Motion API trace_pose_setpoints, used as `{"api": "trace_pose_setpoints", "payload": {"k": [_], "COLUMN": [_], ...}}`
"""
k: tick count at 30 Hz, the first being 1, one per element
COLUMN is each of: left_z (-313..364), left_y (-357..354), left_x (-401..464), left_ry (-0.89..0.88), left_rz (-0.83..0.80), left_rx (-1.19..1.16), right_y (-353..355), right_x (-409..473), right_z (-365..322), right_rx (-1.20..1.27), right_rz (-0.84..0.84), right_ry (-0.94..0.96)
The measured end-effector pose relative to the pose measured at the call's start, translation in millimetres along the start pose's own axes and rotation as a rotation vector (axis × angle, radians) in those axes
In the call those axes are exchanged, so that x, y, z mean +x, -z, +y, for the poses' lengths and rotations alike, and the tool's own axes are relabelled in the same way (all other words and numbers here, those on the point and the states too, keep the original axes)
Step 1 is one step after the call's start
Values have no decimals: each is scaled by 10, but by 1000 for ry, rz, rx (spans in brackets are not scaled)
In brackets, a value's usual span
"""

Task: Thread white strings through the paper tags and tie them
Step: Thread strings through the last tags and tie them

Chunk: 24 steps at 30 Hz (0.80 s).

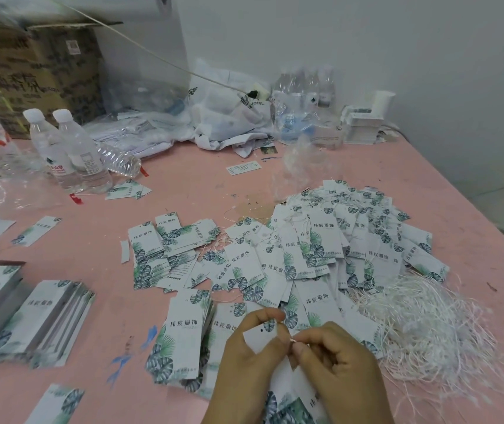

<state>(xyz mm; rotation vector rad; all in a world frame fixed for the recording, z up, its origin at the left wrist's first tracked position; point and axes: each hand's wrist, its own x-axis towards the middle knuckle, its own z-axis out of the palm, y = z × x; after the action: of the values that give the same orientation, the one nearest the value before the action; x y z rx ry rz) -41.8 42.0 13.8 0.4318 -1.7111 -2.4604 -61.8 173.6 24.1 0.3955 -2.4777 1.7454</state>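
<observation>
Nearest the camera, the left hand (246,353) pinches the top of a paper tag (260,336), thumb and forefinger closed on it so that its small punched hole faces up. The right hand (335,359) is closed on the tip of a white string (292,340), held just beside the tag's edge and not yet through the hole, as far as can be seen. The step in hand looks like the threading of this one tag; the tying is still to come. More tags lie under both hands on the pink desk (91,301). To the right a loose heap of white strings (428,325) waits, a large supply. To the left stand neat stacks of tags (46,316) with no string showing. Farther off, in the middle of the desk, a big spread pile of tags (330,240) has thin strings running among it, so many seem already strung. With the stacks and the string heap still so full, much of the task appears left. At the back are water bottles (67,148), a cardboard box (30,71) and crumpled plastic bags (229,114) against the wall.
</observation>
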Motion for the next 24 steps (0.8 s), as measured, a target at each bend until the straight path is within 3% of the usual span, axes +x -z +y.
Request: {"api": "trace_pose_setpoints", "payload": {"k": [7, 11, 17, 24], "left_z": [-102, -139, -152, -39], "left_y": [8, 46, 52, 4], "left_x": [-22, -42, 0, 63], "left_ry": [29, -32, 45, 144], "left_rz": [-24, -3, -5, -68], "left_rx": [100, 297, 308, -18], "right_y": [-28, -96, -138, -128], "right_x": [7, 1, -8, 27], "right_z": [60, 19, 14, 62], "right_rx": [-12, -51, -115, -104], "right_rz": [97, 126, 126, 182], "right_ry": [66, 155, 201, 205]}}
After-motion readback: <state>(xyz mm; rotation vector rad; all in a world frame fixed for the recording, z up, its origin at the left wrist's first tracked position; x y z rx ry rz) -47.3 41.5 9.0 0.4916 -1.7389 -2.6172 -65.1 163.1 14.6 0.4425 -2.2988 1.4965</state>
